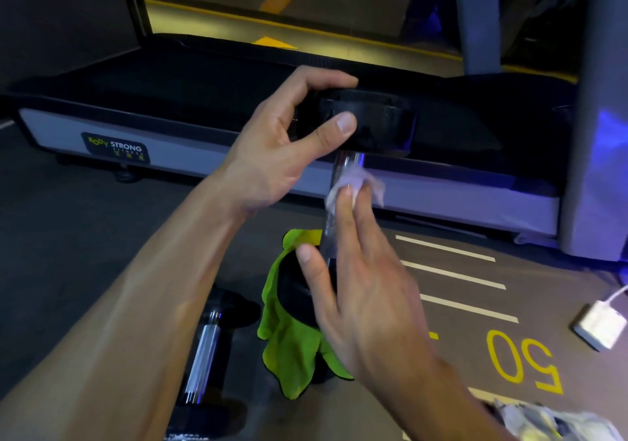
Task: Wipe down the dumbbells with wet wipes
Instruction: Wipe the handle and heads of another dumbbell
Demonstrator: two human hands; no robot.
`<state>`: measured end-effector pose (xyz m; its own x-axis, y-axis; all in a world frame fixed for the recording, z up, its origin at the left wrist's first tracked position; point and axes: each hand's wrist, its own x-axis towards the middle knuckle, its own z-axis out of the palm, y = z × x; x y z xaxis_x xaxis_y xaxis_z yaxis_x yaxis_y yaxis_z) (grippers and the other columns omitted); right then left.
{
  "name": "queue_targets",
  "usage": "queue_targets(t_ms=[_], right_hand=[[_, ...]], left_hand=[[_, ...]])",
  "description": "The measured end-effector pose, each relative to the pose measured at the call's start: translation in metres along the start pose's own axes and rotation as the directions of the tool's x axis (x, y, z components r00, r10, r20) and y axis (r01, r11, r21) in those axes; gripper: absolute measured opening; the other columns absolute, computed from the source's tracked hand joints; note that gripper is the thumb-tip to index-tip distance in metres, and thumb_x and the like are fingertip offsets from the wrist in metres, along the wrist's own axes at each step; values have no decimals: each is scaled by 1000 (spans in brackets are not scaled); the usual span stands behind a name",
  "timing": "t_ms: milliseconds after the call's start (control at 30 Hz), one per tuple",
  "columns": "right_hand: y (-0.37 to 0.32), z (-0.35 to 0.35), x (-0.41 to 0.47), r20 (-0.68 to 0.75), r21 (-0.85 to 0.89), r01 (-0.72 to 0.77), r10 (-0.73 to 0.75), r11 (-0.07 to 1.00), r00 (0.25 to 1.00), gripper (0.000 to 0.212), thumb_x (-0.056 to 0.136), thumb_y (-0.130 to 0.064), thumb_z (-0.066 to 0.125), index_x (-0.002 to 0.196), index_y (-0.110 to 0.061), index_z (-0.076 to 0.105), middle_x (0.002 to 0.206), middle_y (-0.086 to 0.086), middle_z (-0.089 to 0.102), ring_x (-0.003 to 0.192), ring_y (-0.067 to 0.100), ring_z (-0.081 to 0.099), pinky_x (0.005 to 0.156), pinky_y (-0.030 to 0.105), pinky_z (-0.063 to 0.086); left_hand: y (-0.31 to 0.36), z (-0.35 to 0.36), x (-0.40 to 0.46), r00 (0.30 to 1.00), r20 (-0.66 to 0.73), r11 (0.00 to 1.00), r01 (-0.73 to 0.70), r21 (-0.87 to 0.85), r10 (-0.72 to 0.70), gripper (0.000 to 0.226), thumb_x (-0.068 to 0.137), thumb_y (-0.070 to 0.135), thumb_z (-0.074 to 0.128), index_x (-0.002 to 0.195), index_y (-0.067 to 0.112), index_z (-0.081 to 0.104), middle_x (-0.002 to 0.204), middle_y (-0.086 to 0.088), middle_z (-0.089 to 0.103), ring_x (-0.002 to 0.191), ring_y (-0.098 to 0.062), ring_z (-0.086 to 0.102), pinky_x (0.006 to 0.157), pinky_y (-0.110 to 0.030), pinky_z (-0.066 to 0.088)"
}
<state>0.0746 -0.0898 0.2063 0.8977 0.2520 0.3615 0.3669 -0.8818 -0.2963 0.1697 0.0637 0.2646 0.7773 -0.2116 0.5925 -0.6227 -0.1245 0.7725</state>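
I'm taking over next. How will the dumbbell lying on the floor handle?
The floor dumbbell is probably heavy for its size, with thick black ends. Its shiny metal handle may be slippery, especially once wiped wet. If the ends are round, it might roll when nudged.

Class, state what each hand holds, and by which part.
The left hand grips the upright dumbbell by its top head. The right hand presses a wet wipe against the dumbbell's handle.
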Motion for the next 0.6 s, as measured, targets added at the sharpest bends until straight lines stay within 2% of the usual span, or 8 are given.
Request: queue_targets(t_ms=[67,133,200,267,333,400,533,600], right_hand=[[3,11,-22,16,1,19,-19,1000,1000,76,105,-60,22,161,-8,22,168,15,23,153,23,31,115,37,43],[6,15,-35,33,-12,32,-32,999,999,74,106,-58,24,157,-4,33,163,18,32,151,25,36,113,39,46],[6,7,-22,28,-34,34,-33,999,999,75,105,-60,19,160,-10,27,166,16,27,150,26,36,112,39,46],[2,-6,4,5,-32,5,-5,999,1000,75,102,-64,14,162,-20,10,169,9,14,153,23,28,114,38,42],[-2,-13,19,-56,-43,-7,5,999,998,75,101,-65,13,162,-21,6,169,9,13,155,23,23,115,38,39],[-4,-7,10,-32,-79,0,-3,997,999,76,102,-64,15,163,-18,9,170,11,13,156,23,21,119,39,37],[7,14,-31,-47,-92,80,-85,993,995,68,106,-53,31,155,-6,39,165,17,29,152,27,32,116,45,42],[14,13,-26,-69,-100,126,-133,987,989,65,106,-50,33,154,-6,41,166,14,27,155,24,24,121,43,35]], left_hand=[[-1,0,0,1000,-10,1000,2,-8,-2,32,101,15,65,131,15,56,113,10,63,105,1,61,94,-19,47],[0,2,-1,1000,-8,1000,8,-18,-8,32,101,14,65,131,15,56,112,10,63,104,2,62,93,-18,48],[1,3,-2,1000,-4,1000,3,-15,-3,32,101,12,64,132,13,55,112,9,63,103,2,61,93,-17,48],[2,4,-2,1000,4,1000,-6,7,6,32,102,12,64,133,11,55,112,9,62,104,4,60,93,-16,47],[3,3,-2,1000,5,999,-15,28,15,32,102,12,63,133,10,54,114,10,61,105,5,60,94,-16,46],[3,1,-3,1000,-9,1000,-14,22,14,32,102,11,63,133,10,54,114,9,61,104,6,60,93,-15,46],[2,2,-5,999,-33,1000,-3,6,4,31,101,10,64,131,11,55,112,12,62,101,8,60,91,-13,46],[3,2,-5,1000,-27,1000,-6,12,7,31,101,10,64,131,10,55,113,11,61,102,8,60,91,-13,47]])
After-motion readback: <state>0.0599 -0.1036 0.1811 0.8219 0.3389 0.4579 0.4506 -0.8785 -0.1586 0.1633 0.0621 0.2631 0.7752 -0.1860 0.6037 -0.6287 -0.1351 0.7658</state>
